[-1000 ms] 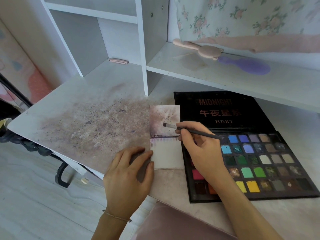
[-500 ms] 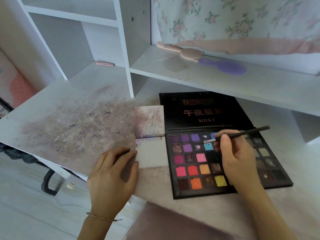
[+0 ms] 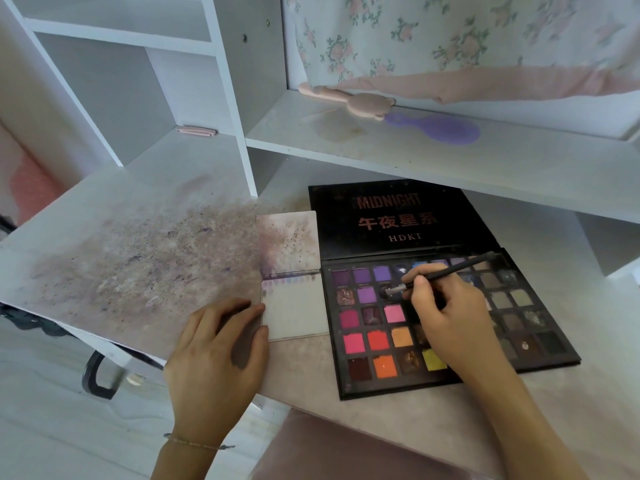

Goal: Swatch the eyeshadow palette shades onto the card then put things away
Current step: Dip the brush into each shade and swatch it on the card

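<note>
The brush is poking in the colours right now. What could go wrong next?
1. The brush, held in the right hand, has its tip at a pan crowded by purple and pink ones in the palette, so shades might mix.
2. Loose powder could fall on the way to the card; the desk is already dusty with it.
3. The left hand only touches the card's edge, so the card might slide.

A white desk top (image 3: 145,188), smeared with purplish-brown powder, is carrying an open black eyeshadow palette (image 3: 398,216) under the right hand's fingers and a small white swatch card (image 3: 294,317) touching the left fingertips. A white shelf (image 3: 450,161) beyond the fingers is bearing a pink bear-shaped brush (image 3: 360,103) and a purple oval brush (image 3: 436,128).
</note>
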Tool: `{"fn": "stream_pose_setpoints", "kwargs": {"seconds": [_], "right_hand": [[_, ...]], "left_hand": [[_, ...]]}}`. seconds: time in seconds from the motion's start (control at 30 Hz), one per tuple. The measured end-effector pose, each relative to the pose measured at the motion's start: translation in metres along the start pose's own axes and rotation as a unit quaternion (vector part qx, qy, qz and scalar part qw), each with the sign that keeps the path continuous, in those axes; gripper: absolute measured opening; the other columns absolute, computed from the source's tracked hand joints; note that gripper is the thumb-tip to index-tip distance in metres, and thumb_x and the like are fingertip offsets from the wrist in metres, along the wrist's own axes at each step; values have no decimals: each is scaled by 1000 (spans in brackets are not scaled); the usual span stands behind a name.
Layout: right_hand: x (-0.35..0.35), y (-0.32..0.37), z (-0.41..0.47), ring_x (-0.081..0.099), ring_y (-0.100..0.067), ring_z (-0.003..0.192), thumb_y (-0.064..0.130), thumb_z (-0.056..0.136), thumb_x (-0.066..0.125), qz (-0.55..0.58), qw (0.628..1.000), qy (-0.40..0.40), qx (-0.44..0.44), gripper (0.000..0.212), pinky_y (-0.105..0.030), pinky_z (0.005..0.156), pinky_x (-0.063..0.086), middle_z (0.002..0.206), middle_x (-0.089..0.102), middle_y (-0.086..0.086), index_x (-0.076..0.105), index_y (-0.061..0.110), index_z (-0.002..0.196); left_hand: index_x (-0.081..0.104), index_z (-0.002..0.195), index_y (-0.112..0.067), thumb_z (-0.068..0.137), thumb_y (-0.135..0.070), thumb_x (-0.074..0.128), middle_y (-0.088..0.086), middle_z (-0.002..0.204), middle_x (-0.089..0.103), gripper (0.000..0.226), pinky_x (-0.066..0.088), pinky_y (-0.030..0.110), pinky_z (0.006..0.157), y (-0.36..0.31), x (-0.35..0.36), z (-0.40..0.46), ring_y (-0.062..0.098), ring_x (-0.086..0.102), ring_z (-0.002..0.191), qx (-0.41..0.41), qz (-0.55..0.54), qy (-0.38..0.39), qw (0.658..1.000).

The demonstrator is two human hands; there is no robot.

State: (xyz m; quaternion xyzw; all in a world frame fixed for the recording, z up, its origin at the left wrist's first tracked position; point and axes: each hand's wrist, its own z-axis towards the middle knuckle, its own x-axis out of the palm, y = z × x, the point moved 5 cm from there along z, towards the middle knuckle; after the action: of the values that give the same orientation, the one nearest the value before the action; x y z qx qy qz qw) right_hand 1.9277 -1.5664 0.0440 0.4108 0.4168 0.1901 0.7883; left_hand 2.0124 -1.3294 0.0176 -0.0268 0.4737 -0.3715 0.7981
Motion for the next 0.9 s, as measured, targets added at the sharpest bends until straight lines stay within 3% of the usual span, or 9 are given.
{"fn": "stream_pose_setpoints", "kwargs": {"seconds": [0.07,0.2,0.37,0.57,0.7,0.9], "right_hand": [[0,0,0,58,11,72,0,88,47,2,1000,-1,1,36,-1,58,41,63,57,19,50,33,74],[-4,-4,-1,60,-6,70,3,89,48,17,999,-28,12,34,-11,57,45,67,61,10,52,34,74],[-3,-5,0,58,-2,78,7,88,46,3,1000,-15,20,31,-7,60,45,69,60,11,50,35,75],[-1,-2,1,58,7,73,4,89,47,5,1000,-4,17,33,-3,59,43,66,58,17,51,34,75],[-2,-3,1,57,-10,71,10,90,45,-1,1000,-4,11,30,-19,60,46,68,61,6,50,36,77],[-5,-3,1,57,-12,70,9,88,46,8,999,-35,18,30,-20,59,46,68,61,5,50,36,75]], "left_hand": [[72,93,-23,82,-36,48,-6,94,66,29,40,19,62,0,1,0,10,53,91,1,2,0,1000],[72,93,-23,82,-36,49,-6,94,66,29,40,19,61,1,1,0,9,52,91,4,2,-2,1000],[72,94,-23,82,-36,49,-6,94,66,29,40,19,63,1,1,0,8,52,92,5,1,-2,1000],[72,94,-23,82,-37,48,-6,95,66,30,40,19,61,1,1,0,9,52,92,3,3,0,1000],[72,93,-23,82,-37,48,-7,94,66,30,40,19,60,1,1,0,9,51,91,0,2,0,1000],[72,92,-23,82,-37,48,-6,94,66,31,41,19,61,1,0,0,8,51,90,4,0,0,1000]]}}
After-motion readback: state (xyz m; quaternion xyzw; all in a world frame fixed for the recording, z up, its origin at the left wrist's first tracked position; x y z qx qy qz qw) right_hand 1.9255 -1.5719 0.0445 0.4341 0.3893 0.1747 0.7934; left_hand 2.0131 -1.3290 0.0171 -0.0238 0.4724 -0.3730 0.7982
